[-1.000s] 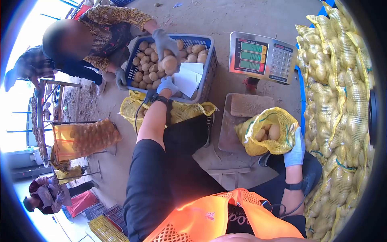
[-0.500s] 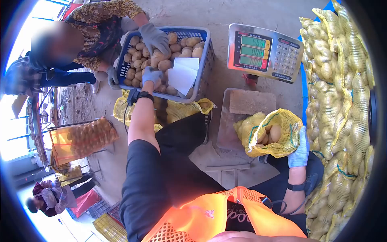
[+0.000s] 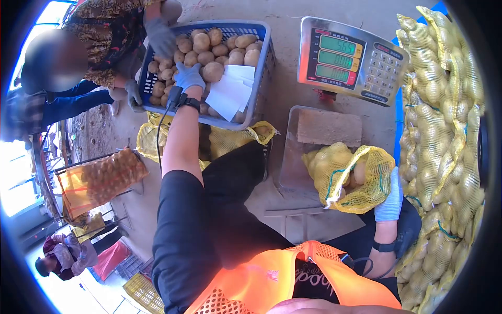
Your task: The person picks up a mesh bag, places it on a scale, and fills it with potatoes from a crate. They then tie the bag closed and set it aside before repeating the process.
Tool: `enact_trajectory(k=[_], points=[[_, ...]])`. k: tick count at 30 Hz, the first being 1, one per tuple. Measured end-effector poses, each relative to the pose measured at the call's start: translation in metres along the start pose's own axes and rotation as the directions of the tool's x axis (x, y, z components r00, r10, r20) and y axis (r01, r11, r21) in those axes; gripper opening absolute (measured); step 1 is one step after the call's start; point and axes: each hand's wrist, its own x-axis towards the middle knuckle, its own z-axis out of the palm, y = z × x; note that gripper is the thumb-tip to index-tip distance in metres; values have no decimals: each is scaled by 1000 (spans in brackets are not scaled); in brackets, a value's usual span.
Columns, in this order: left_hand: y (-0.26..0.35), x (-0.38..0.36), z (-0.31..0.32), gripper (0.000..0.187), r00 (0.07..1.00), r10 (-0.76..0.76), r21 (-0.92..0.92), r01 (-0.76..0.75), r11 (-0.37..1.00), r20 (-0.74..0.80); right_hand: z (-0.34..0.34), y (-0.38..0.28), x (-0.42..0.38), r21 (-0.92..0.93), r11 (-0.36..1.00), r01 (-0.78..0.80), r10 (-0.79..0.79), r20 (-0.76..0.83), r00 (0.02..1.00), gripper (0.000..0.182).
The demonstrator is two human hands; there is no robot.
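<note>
My left hand [image 3: 189, 77], in a pale glove, reaches among loose potatoes [image 3: 213, 71] in a blue plastic crate [image 3: 264, 68]. Its fingers look spread against them, and no potato shows clearly in its grasp. White paper sheets [image 3: 230, 94] lie on the potatoes beside it. At the right, my gloved right hand [image 3: 389, 199] grips the edge of a yellow mesh bag [image 3: 361, 193]; the fingers behind the netting are partly hidden. The bag's mouth gapes, showing a few potatoes inside. It rests on the platform of a scale [image 3: 293, 157], next to a brick-like block [image 3: 329, 127].
The scale's lit display head [image 3: 353, 60] stands beyond the platform. Filled mesh sacks [image 3: 439, 141] are stacked along the right. A co-worker's gloved hand [image 3: 160, 37] is at the crate's far corner, the other [image 3: 134, 95] at its left side. Another yellow bag [image 3: 230, 144] lies below the crate.
My left hand has moved farther into the crate, its fingers extending. The co-worker's upper hand has drawn back left from the potatoes. My right hand stays at the bag, whose mouth has tilted slightly.
</note>
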Motion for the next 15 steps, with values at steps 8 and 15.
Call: enact_trajectory(k=[8,15], points=[[-29,-11,35,46,952,188,-183,-234,955,-240,8,-3,-14,-11,1000,25,-26,-42,999,43],[-36,-15,6,64,946,-142,-550,-43,834,-290,14,-16,-32,18,993,116,-117,33,993,30]])
